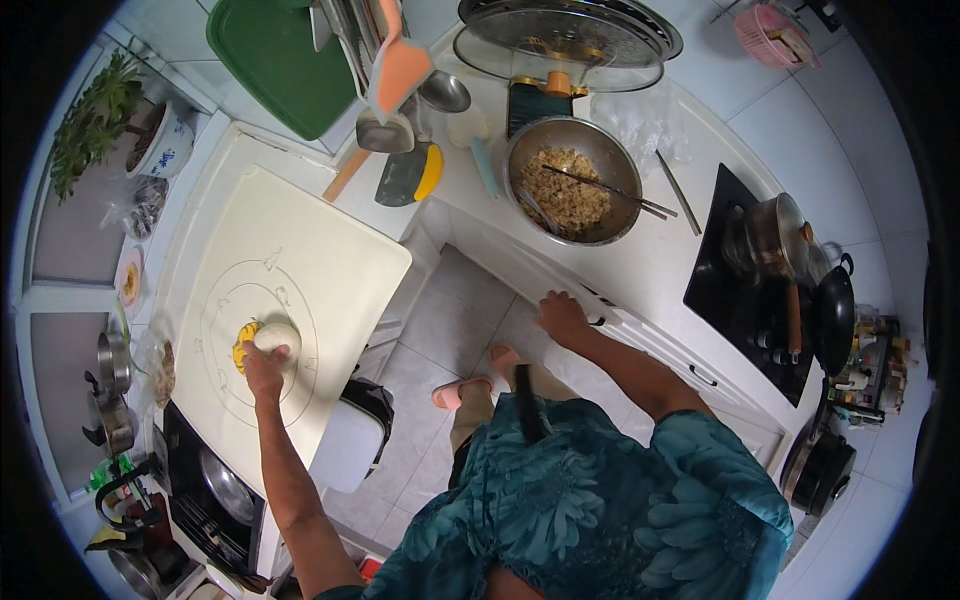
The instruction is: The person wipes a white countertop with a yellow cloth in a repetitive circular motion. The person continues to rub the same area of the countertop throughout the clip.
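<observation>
My left hand (265,369) rests on a round ball of pale dough (277,343), its thumb and fingers spread over the near side. A yellow patterned item (244,346), its kind unclear, lies against the dough's left side, beside the fingers. Both lie on a cream kneading mat (330,247) printed with circles. My right hand (564,319) hangs in the air in front of the cabinet drawers, fingers curled; nothing shows in it. Across the counter corner, a steel bowl (630,161) holds minced filling (566,191), with chopsticks (607,189) and a spoon (538,211) in it.
A dough scraper (401,178), a blue-handled tool (484,166) and hanging utensils (401,71) are at the counter corner. A metal rod (678,192) lies near the black cooktop (705,277), which bears a glass-lidded pot (776,236) and a wok (832,319). The sink (225,487) is lower left.
</observation>
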### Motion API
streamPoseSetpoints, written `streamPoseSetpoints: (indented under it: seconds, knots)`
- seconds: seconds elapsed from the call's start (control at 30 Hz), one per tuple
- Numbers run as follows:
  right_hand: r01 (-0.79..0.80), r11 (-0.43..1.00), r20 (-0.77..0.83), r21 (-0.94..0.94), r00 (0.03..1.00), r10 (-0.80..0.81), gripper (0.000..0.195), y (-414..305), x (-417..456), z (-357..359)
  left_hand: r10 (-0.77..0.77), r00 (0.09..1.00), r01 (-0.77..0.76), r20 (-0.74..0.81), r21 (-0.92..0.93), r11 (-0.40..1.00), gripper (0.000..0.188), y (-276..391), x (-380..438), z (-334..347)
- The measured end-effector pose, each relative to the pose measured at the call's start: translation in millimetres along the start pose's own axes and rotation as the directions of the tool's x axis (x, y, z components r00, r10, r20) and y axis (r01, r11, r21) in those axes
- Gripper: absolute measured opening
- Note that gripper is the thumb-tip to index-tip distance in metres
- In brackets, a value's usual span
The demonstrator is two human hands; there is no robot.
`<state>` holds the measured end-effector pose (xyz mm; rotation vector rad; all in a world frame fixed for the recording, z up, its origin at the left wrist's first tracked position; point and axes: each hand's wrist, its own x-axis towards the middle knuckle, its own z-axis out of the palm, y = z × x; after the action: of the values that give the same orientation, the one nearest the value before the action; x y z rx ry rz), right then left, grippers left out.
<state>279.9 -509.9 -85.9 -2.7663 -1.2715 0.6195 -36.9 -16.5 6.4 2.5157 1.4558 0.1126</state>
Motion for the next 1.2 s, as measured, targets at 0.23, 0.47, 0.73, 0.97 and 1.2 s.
streamPoseSetpoints:
  seconds: [0.23, 0.47, 0.73, 0.97, 1.2]
  knots:
    - [-0.060, 0.991, -0.164, 0.119, 0.983, 0.079, 0.014, 31.3, 3.6, 29.7, -0.058, 0.997, 0.059, 0.048, -0.021, 0.998, 0.065, -0.6, -1.0, -1.1]
    - [-0.218, 0.975, 0.229, -0.043, 0.948, 0.221, 0.031, 66.2, 29.3, 31.0, -0.102, 0.994, 0.103, 0.030, -0.011, 0.995, 0.068, 8.6, -5.8, -3.5]
    - [0.546, 0.405, -0.180, 0.733, 0.731, -0.658, 0.028, -269.3, 48.2, -120.8, -0.022, 0.990, 0.008, -0.140, -0.099, 0.995, 0.056, 24.1, -31.8, -13.1]
    - [0.675, 0.457, -0.537, 0.579, 0.738, -0.409, 0.031, -432.9, 110.9, -119.0, 0.192, 0.890, -0.224, -0.414, -0.029, 0.974, 0.018, 41.5, -61.0, -35.6]
    - [0.626, 0.642, -0.432, 0.442, 0.776, -0.460, 0.024, -492.4, 108.1, -66.2, 0.013, 0.934, -0.106, -0.358, -0.242, 0.964, 0.056, 14.1, -105.7, -27.9]
